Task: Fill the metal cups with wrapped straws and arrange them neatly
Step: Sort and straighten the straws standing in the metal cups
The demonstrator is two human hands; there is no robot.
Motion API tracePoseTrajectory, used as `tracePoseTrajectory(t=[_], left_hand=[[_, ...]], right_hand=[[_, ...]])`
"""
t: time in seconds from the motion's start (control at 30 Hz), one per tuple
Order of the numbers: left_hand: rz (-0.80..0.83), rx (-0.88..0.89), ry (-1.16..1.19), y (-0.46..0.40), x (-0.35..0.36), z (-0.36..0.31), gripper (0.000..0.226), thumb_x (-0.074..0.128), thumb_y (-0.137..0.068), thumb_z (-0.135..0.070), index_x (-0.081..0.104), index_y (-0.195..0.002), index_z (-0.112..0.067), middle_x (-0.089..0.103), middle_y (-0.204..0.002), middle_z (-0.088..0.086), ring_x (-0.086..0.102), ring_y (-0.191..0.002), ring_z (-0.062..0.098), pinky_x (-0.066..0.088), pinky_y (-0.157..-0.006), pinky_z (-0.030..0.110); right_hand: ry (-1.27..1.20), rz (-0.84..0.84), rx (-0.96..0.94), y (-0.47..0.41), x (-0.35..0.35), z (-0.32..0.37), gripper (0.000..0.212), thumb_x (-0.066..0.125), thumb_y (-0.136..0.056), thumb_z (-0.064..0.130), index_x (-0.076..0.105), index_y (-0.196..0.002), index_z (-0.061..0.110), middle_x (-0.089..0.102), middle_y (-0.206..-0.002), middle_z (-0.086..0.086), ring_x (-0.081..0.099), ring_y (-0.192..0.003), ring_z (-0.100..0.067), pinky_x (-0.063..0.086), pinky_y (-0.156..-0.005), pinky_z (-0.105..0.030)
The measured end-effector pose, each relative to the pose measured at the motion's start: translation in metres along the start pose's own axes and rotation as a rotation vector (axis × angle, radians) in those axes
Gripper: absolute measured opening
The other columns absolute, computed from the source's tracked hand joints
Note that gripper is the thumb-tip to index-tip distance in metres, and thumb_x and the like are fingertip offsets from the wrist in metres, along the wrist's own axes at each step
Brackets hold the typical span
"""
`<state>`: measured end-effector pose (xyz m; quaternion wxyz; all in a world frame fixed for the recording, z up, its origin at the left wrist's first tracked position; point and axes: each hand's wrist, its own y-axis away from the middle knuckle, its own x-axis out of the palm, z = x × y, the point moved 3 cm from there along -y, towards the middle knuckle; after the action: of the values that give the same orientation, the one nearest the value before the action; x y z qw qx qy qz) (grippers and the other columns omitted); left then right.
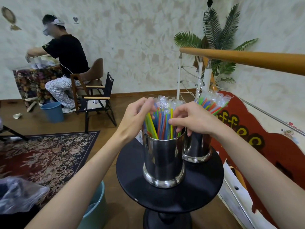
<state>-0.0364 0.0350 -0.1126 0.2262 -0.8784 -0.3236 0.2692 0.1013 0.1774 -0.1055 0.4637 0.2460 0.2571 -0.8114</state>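
A dark red floral rug (44, 156) covers the wooden floor at the left, and beyond it a seated person in a black shirt (66, 53) works at a cloth-draped table, a blue plastic bucket (52, 111) by their feet. On the small round black tabletop (170, 195) stand two shiny metal cups: the near cup (163, 161) at the middle, the far cup (197, 149) at the right rear edge, both packed with upright wrapped coloured straws (163, 119). The left hand (137, 116) pinches straw tops in the near cup; the right hand (191, 119) grasps straws at their middle. The red board (257, 146) on the right reads "offee", its first letter hidden.
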Motion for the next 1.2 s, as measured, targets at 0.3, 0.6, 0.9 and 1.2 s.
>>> tracePoseTrajectory(t=[0.3,0.6,0.9,1.2], left_hand=[[0.064,-0.032,0.037,-0.002,-0.001,-0.001,0.020,0.046,-0.106,-0.008,0.066,-0.101,-0.007,0.063,-0.084,0.004,0.064,-0.082,0.018,0.053,-0.082,0.036],[0.091,-0.075,0.065,-0.001,0.000,0.002,0.034,0.056,-0.097,-0.043,0.070,-0.095,-0.012,0.062,-0.087,-0.007,0.058,-0.087,0.003,0.047,-0.080,0.019],[0.129,0.013,-0.214,-0.001,0.004,0.003,0.031,0.088,-0.077,-0.025,0.059,-0.086,-0.018,0.065,-0.090,-0.008,0.061,-0.088,0.011,0.050,-0.090,0.042],[0.145,-0.017,-0.146,0.000,0.005,0.002,0.023,0.082,-0.082,-0.013,0.062,-0.090,-0.009,0.072,-0.090,-0.001,0.065,-0.091,0.013,0.050,-0.097,0.046]], right_hand=[[-0.046,-0.035,0.022,0.001,0.005,0.002,0.019,0.076,-0.090,0.020,0.062,-0.096,0.009,0.075,-0.073,-0.005,0.073,-0.064,-0.015,0.040,-0.036,-0.021],[-0.086,-0.075,0.017,-0.001,0.009,-0.001,0.023,0.078,-0.087,0.020,0.059,-0.096,0.011,0.075,-0.071,-0.005,0.067,-0.054,-0.012,0.034,-0.035,-0.019],[-0.105,-0.057,0.016,-0.005,0.010,-0.005,0.023,0.078,-0.087,0.019,0.059,-0.096,0.011,0.074,-0.066,-0.004,0.064,-0.049,-0.008,0.032,-0.035,-0.016],[-0.153,-0.024,-0.021,-0.005,0.010,-0.007,0.024,0.081,-0.085,0.020,0.060,-0.095,0.012,0.076,-0.071,-0.006,0.068,-0.056,-0.012,0.033,-0.036,-0.015]])
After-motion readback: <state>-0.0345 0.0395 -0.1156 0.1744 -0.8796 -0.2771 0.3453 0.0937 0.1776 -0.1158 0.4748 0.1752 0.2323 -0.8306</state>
